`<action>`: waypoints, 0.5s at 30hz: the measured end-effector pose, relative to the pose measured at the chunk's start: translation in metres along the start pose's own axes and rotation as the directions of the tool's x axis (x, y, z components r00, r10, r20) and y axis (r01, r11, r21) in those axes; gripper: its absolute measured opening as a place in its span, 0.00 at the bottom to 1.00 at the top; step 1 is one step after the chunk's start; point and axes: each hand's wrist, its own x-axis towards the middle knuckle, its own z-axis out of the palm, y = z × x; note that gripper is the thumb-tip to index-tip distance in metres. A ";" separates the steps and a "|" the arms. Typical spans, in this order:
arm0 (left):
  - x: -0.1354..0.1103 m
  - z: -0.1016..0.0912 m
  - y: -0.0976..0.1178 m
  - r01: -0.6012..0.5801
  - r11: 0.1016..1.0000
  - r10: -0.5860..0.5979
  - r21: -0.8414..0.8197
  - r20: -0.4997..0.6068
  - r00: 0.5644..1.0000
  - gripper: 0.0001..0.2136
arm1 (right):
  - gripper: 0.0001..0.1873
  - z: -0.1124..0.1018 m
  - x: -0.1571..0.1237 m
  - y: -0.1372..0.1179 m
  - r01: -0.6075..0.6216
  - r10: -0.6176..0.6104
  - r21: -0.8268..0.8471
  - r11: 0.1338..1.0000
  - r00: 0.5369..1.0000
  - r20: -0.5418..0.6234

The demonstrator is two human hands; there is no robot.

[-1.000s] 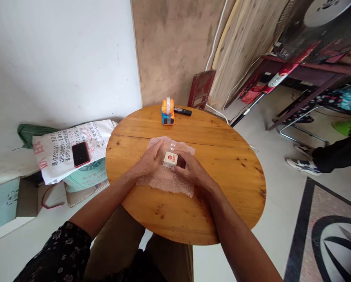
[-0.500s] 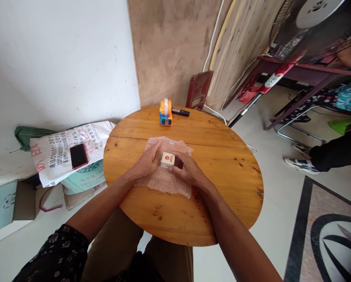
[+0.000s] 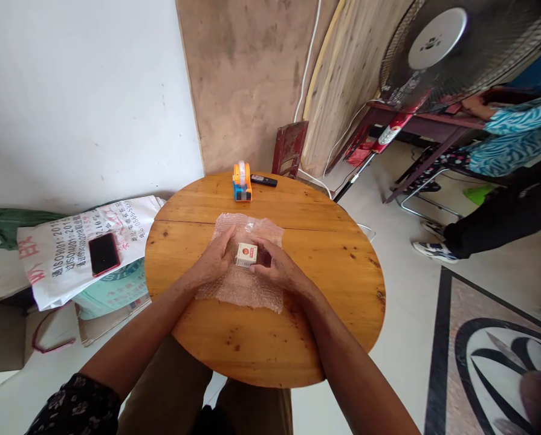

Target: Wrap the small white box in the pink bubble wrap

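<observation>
A small white box (image 3: 246,255) with red print sits near the middle of a sheet of bubble wrap (image 3: 247,296), which lies spread on the round wooden table (image 3: 338,272). My right hand (image 3: 279,266) curves round the right side of the box, thumb at its near edge and fingers at its far edge. Along the left side of the box lies my left hand (image 3: 213,260), its fingers stretched forward over the wrap; whether it touches the box I cannot tell.
An orange and blue tape dispenser (image 3: 242,182) and a black object (image 3: 264,180) stand at the table's far edge. Left of it, a phone (image 3: 104,254) rests on white sacks (image 3: 57,241). A standing fan (image 3: 437,42) and people are on the right.
My view has swung slightly right, so the table and hands appear further left. Both hands keep their places beside the box on the bubble wrap.
</observation>
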 end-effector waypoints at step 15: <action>0.000 -0.002 -0.003 0.033 0.994 -0.043 -0.106 -0.089 0.995 0.36 | 0.27 -0.008 0.002 0.002 -0.110 0.113 0.244 0.963 0.994 0.003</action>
